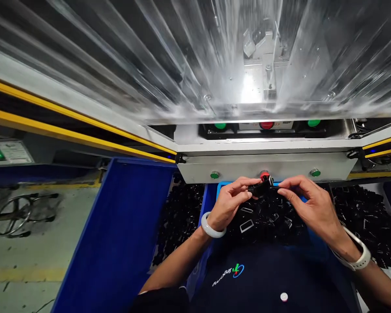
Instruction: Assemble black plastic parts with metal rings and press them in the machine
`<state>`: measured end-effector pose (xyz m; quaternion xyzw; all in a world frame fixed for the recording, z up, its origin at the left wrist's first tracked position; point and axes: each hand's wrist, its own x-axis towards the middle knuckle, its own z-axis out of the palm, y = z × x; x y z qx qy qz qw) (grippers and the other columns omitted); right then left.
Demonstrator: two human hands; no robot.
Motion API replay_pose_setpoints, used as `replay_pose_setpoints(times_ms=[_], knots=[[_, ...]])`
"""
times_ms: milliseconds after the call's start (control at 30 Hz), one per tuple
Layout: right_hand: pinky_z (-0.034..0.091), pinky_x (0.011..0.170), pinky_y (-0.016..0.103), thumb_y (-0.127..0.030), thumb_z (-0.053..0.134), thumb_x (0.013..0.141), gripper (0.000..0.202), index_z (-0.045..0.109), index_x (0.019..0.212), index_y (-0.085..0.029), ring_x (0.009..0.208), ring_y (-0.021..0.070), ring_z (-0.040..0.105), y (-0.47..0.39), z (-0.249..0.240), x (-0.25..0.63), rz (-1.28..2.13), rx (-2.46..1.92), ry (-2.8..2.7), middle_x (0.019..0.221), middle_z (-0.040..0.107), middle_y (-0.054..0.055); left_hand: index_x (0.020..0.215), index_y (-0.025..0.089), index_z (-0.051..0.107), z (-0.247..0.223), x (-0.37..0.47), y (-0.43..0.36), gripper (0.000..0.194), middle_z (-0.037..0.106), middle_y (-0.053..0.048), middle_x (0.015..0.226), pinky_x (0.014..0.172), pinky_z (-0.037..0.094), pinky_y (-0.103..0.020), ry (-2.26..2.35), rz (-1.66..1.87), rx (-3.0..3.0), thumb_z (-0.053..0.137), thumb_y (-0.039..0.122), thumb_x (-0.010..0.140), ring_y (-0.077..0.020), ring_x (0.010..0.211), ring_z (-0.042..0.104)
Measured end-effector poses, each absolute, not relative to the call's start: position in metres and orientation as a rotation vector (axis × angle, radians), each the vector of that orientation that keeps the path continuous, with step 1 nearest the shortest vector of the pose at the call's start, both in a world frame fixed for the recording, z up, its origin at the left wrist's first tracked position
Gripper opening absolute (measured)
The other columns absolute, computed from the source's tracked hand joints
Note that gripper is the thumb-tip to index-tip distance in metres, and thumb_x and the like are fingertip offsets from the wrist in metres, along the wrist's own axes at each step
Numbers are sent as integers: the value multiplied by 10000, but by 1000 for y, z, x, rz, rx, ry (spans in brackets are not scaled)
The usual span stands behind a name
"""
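Both hands meet above a blue bin (220, 186) of small black parts (270, 217). My left hand (232, 201), with a pale bangle at the wrist, is closed on the left end of a small black piece (262, 188). The fingertips of my right hand (308, 201) pinch the right end of the same piece; a white watch band is on that wrist. A narrow light-coloured bit stands up at the middle of the piece, close to a red button (264, 174) on the machine front. Its exact shape is too small to make out.
A machine panel (237, 163) with green buttons (214, 175) (315, 172) lies just beyond the hands, under a clear plastic guard (189, 104). More black parts (182, 208) (365, 213) lie on both sides. A blue panel (117, 234) and a wheeled stool base (14, 213) are at the left.
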<state>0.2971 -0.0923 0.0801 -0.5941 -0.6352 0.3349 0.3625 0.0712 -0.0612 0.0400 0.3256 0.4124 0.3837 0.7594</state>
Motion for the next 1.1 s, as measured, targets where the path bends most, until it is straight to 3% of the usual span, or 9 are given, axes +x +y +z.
replay_pose_setpoints(times_ms=[300,467,633,1100], knots=[[581,796,311,-477,708,962,235,727,996,-245,826,166,694,-91,83,319,746,-1716,-1409,948,737,29,887,173,741,24,69,-46,254,677,-10,856,748,497,-227,952,882,319,760,153,634,-133,819,610],[567,714,307,-567,685,948,344,734,986,-228,841,196,707,-93,65,328,860,-1768,-1433,975,756,58,784,158,632,13,71,-44,207,591,21,809,791,473,-222,900,964,280,704,77,608,-105,783,537],[564,782,317,-533,675,960,298,737,961,-242,841,185,701,-94,57,325,874,-1727,-1476,962,754,37,763,153,593,7,72,-42,197,581,15,799,803,468,-237,903,986,270,696,59,623,-113,781,544],[546,786,319,-478,645,994,231,728,982,-263,849,182,678,-100,41,325,926,-1722,-1588,990,746,23,682,161,551,0,73,-43,194,707,-34,941,861,492,-248,934,1054,320,729,86,661,-147,889,645]])
